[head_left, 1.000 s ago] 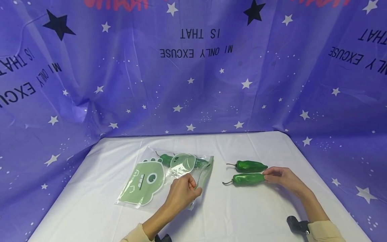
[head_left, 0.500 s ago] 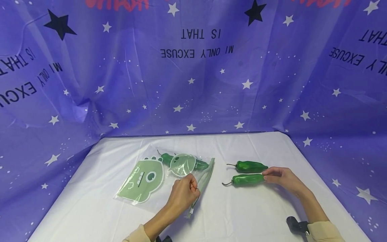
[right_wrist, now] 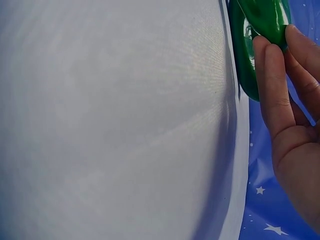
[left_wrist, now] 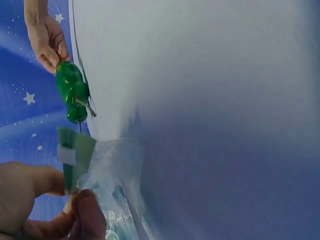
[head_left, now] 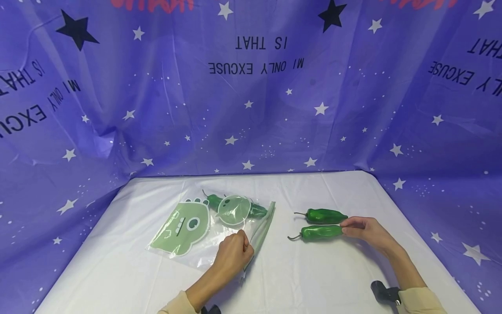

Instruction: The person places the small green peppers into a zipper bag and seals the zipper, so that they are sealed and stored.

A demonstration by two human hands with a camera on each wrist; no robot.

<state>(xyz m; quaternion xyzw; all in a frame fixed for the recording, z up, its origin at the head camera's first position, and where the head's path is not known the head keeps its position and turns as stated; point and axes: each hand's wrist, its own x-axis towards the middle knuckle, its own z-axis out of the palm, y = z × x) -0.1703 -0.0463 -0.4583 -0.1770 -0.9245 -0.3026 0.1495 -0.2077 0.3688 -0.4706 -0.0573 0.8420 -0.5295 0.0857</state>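
Two hands are engaged over the white tabletop (head_left: 298,279). Nearest, the left hand (head_left: 234,253) has its fingers curled and pinching the edge of a clear plastic bag (head_left: 209,237), towards the lower end of the green strip (head_left: 265,222) along its mouth. The film appears limp; in judgement, a pinch on one layer, lifted lightly rather than tugged, would best part it. Whether the mouth is parted cannot be told.

Slightly beyond, the right hand (head_left: 362,231) pinches the tip of the nearer green pepper (head_left: 319,233) between thumb and fingers. That pepper lies on the tabletop, its curved stem pointing towards the bag. The hold is at the extreme end; a grip closer to the middle would probably limit swinging, and the stem could snag on film. Just behind lies the farther green pepper (head_left: 323,216), roughly parallel; contact between the two cannot be confirmed.

Contents: the bag, lying flat at left, carries green cartoon prints. Through its far part shows the bagged pepper (head_left: 257,211), partly masked by a print; a possible second stem leaves the count uncertain. Behind everything hangs a purple starred backdrop (head_left: 251,126).
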